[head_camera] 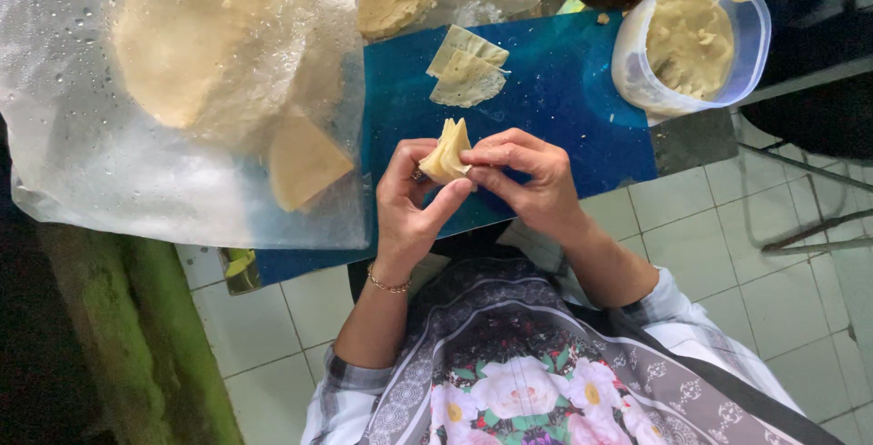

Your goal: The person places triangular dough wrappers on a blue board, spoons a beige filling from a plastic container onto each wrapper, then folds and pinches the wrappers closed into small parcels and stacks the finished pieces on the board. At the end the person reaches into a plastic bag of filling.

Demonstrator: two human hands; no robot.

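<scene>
Blue flat board (564, 109) – both hands, left hand (409, 204) and right hand (532, 177), pinch a folded pale dough triangle (446, 151); clear plastic tub of filling (691, 40) sits at the board's far corner.

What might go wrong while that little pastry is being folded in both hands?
The folded wrapper is pinched between the left hand and right hand; too hard a grip might tear it. It is held in the air near the blue board's edge, so a slip might drop it. The open tub of filling overhangs the board's corner.
</scene>
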